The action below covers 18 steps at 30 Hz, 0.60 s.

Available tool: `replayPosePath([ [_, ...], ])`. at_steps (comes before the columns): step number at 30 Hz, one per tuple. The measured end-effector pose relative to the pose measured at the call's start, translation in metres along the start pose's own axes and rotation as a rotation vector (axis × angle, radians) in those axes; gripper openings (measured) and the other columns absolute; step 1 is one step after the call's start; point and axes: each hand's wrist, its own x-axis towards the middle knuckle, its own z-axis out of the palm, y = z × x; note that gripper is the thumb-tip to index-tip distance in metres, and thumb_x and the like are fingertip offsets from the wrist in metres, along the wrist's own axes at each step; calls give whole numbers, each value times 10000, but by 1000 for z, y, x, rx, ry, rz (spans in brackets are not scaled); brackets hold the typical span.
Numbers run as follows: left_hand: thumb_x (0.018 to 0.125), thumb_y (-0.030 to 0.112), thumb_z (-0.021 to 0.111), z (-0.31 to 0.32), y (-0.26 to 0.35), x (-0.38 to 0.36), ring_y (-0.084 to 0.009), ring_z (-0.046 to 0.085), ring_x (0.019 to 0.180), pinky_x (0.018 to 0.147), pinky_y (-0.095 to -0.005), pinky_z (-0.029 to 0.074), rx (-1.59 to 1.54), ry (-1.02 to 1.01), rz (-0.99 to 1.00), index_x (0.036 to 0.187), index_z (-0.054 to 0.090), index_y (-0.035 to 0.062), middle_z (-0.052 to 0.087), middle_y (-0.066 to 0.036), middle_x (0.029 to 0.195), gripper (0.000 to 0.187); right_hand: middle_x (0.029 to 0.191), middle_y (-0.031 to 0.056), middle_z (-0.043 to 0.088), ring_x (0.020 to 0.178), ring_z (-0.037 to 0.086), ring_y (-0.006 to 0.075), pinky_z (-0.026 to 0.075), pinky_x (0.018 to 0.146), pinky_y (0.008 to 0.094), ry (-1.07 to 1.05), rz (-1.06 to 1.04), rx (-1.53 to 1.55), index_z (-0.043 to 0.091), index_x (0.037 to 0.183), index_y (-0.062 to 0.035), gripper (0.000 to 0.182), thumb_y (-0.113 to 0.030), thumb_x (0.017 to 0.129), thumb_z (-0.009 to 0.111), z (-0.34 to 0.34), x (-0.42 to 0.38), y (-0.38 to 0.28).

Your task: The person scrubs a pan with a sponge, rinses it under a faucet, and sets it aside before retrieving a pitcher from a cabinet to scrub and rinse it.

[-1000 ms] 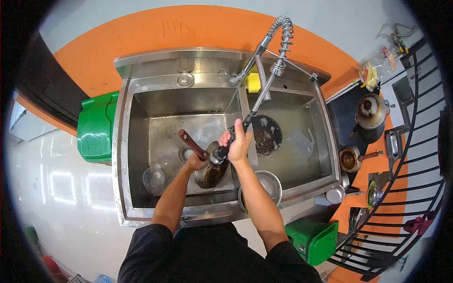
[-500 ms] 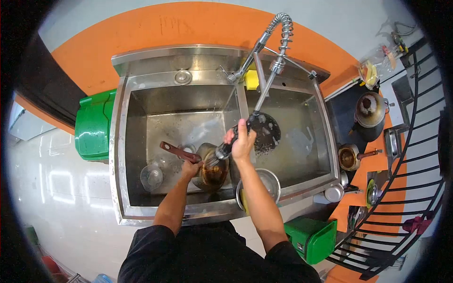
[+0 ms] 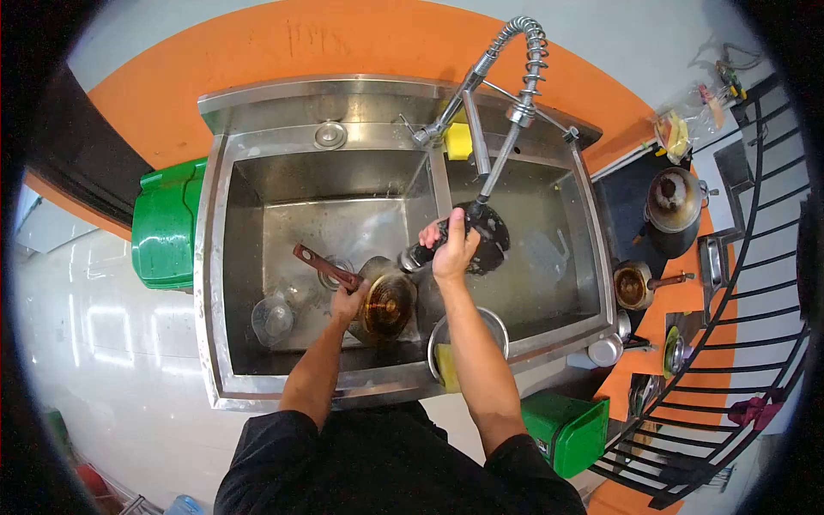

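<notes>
My left hand (image 3: 348, 302) is closed round the brown handle of a small saucepan (image 3: 388, 307), near where handle meets pan. The pan is tilted over the left basin, its scorched brown bottom facing up. In my right hand (image 3: 452, 254) is the black spray head (image 3: 418, 257) of the spring faucet, its nozzle pointing left, close beside the pan. No water jet shows clearly from it. Beyond my right hand, a dark round pan (image 3: 489, 245) lies in the right basin, partly hidden. Under my right forearm, a metal bowl (image 3: 496, 324) sits on the divider with a yellow sponge-like piece (image 3: 446, 367).
A clear bowl (image 3: 273, 322) and a round glass item (image 3: 336, 273) lie in the left basin (image 3: 335, 225). Cloudy water stands in the right basin (image 3: 549, 292). A yellow sponge (image 3: 458, 142) rests behind the divider. Green bins (image 3: 167, 232) flank the sink; pots (image 3: 633, 286) stand at right.
The water spray that hit the pan's bottom no longer shows clearly. My right hand and the spray head have moved slightly right, away from the pan. My left hand keeps its grip.
</notes>
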Motion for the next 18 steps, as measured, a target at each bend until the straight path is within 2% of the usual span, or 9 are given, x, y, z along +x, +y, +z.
replayPosePath([
  [1, 728, 591, 728, -1, 16, -12, -357, 471, 1294, 1029, -424, 407, 1, -1, 0, 1389, 464, 33, 529, -217, 1360, 905, 546, 63, 467, 456, 469, 172, 414, 474, 311, 20, -27, 114, 464, 687, -25, 494, -405, 998, 515, 6, -1, -1],
  [3, 740, 723, 599, 3, 56, -41, -375, 481, 1266, 1052, -500, 339, 119, 167, -58, 1195, 643, 56, 633, -200, 1203, 809, 551, 66, 471, 462, 469, 170, 416, 479, 310, 2, -98, 42, 472, 693, -22, 484, -395, 1000, 510, 13, -4, 3],
  [5, 736, 704, 616, 9, 78, -58, -366, 475, 1258, 1057, -550, 282, 215, 226, -50, 1120, 672, 63, 657, -182, 1128, 750, 557, 69, 475, 468, 469, 168, 417, 484, 309, -11, -161, -31, 480, 699, -19, 475, -384, 1002, 505, 11, -4, 6],
  [7, 733, 686, 633, 8, 76, -61, -358, 469, 1250, 1062, -601, 224, 309, 291, -41, 1045, 701, 70, 680, -165, 1053, 694, 561, 77, 471, 479, 468, 169, 423, 495, 317, -53, -184, -385, 485, 702, -10, 457, -349, 1008, 490, 0, 0, 11],
  [9, 689, 652, 701, 3, 72, -55, -318, 443, 1255, 1053, -663, 119, 422, 308, 199, 999, 718, 100, 653, -146, 1070, 633, 545, 77, 540, 475, 519, 158, 410, 475, 300, -9, -170, -395, 543, 628, -3, 531, -391, 990, 522, -3, -1, 11],
  [11, 661, 613, 739, 4, 59, -41, -312, 425, 1266, 1052, -666, 119, 384, 368, 317, 964, 730, 122, 634, -131, 1108, 577, 559, 90, 557, 493, 539, 171, 421, 486, 313, -6, 24, -77, 534, 626, -13, 539, -408, 991, 517, 1, -6, 5],
  [13, 633, 575, 777, 2, 65, -49, -305, 407, 1277, 1050, -670, 118, 355, 414, 440, 928, 743, 143, 616, -116, 1145, 524, 578, 105, 573, 536, 590, 201, 457, 524, 316, -60, 89, 30, 532, 632, -17, 535, -414, 990, 520, 5, -7, 1],
  [16, 644, 481, 812, 3, 64, -55, -298, 393, 1280, 1060, -655, 120, 229, 364, 310, 933, 738, 123, 582, -100, 1195, 466, 669, 146, 620, 591, 638, 252, 545, 602, 356, 65, 210, -78, 519, 674, -22, 522, -453, 966, 553, 25, -6, 0],
  [18, 715, 359, 795, -7, 63, -48, -284, 471, 1203, 1049, -563, 272, 136, -64, 510, 907, 724, 58, 591, -100, 1168, 364, 665, 146, 625, 574, 631, 243, 535, 585, 349, 62, 215, -147, 529, 667, -24, 541, -480, 957, 556, 30, -5, 7],
])
